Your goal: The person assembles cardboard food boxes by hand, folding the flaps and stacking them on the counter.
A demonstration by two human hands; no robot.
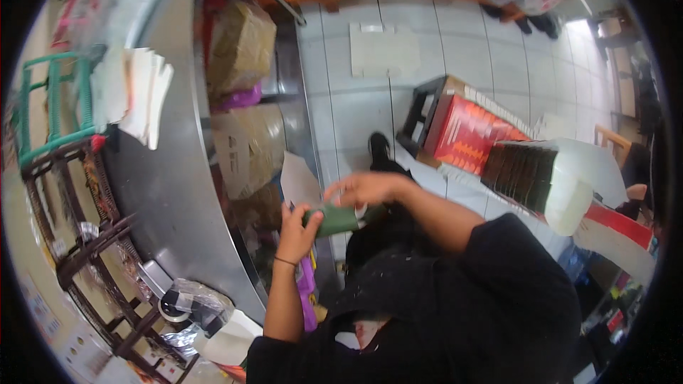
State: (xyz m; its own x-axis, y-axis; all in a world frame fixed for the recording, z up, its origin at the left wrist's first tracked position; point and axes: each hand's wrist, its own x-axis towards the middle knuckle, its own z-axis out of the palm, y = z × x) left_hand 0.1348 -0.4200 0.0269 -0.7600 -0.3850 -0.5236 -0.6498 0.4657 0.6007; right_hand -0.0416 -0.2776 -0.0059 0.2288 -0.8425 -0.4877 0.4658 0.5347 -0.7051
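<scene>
In front of my body, my left hand (295, 231) is closed round the left end of a small dark green box (334, 221). Its thumb lies on the near side. My right hand (366, 190) reaches over the box's upper edge with its fingers apart; whether its fingertips touch the box is hard to tell. Just beyond the hands a pale, pointed sheet of card (299, 179) sticks up; the hands partly cover its lower end.
To the left runs a metal worktop (178, 199) with white folded sheets (146, 96) and a tape roll (173, 307). Wrapped cartons (245, 149) sit beneath it. On the right stand a red box (466, 131) and a row of dark green boxes (518, 174). Flat cardboard (384, 50) lies on the tiles.
</scene>
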